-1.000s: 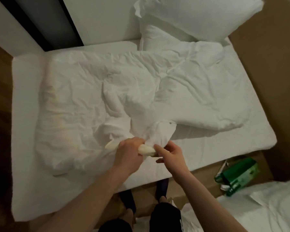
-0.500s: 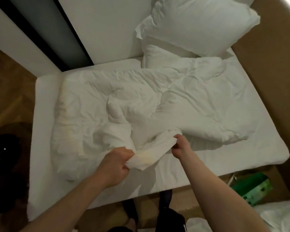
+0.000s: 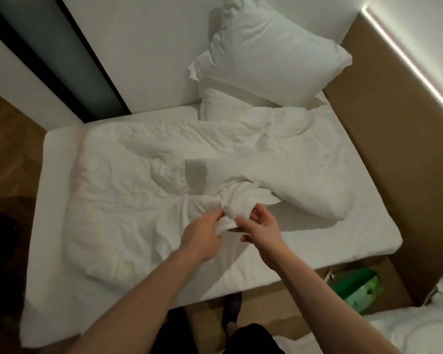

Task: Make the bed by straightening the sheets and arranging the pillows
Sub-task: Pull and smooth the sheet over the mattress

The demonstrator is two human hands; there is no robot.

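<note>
Both hands have drawn together since half a second ago, meeting at the bunched corner of the duvet (image 3: 164, 159). At left, bare mattress (image 3: 51, 200) borders the duvet's rumpled edge. Left hand (image 3: 202, 236) clenches the twisted fabric; right hand (image 3: 262, 231) pinches the same wad just beside it. Rightward, open sheet runs to the mattress edge. Two pillows (image 3: 271, 60) lean stacked against the headboard at the far right.
</note>
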